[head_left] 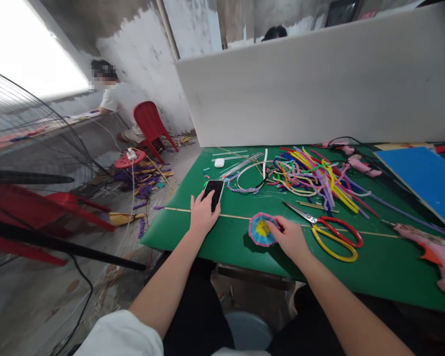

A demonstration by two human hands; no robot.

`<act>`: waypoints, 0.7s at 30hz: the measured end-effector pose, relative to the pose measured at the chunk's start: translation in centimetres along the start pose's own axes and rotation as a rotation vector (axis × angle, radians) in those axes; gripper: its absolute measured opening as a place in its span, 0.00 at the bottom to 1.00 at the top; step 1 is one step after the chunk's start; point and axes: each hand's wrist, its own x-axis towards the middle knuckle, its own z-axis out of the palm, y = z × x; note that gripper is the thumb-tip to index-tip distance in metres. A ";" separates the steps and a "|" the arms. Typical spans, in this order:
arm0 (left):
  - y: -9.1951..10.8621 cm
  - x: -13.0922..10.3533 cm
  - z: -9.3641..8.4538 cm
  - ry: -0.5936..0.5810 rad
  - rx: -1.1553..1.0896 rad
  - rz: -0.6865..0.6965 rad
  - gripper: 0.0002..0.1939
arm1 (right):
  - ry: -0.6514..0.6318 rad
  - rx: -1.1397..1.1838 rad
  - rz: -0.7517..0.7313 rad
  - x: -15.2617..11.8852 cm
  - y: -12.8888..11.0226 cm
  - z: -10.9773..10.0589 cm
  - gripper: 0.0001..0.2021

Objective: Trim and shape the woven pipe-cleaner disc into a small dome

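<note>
My left hand lies over the lower part of a smartphone with a dark screen. Its fingers are apart, and one fingertip touches the glass. Between the thumb and fingers of my right hand is the edge of a small round disc, yellow in the middle, blue around that and pink at the rim. The disc is tilted just above the green tabletop. Right of that hand lie scissors with one red and one yellow handle, blades pointing up and left.
Behind the scissors is a tangled heap of coloured pipe cleaners. A pink glue gun lies at the right, near a blue board. A white earbud case sits beyond the phone. A white partition borders the table's back. Another person sits far left.
</note>
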 end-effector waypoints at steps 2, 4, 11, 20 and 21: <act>-0.1 0.0 0.0 0.005 -0.022 -0.017 0.23 | 0.002 -0.005 -0.007 0.0 0.1 0.0 0.14; -0.4 -0.2 -0.2 0.015 -0.054 -0.037 0.23 | 0.003 -0.006 -0.012 0.0 0.1 -0.1 0.14; -1.9 -2.7 -1.6 0.102 -0.169 -0.080 0.31 | 0.006 -0.002 -0.009 0.0 0.1 -0.1 0.15; -0.8 -3.3 -2.4 -0.005 -0.054 0.011 0.32 | -0.015 0.000 -0.014 -0.2 0.3 0.1 0.15; -0.7 -3.3 -2.4 -0.013 -0.043 0.011 0.32 | -0.010 0.001 -0.015 -0.2 0.3 0.1 0.15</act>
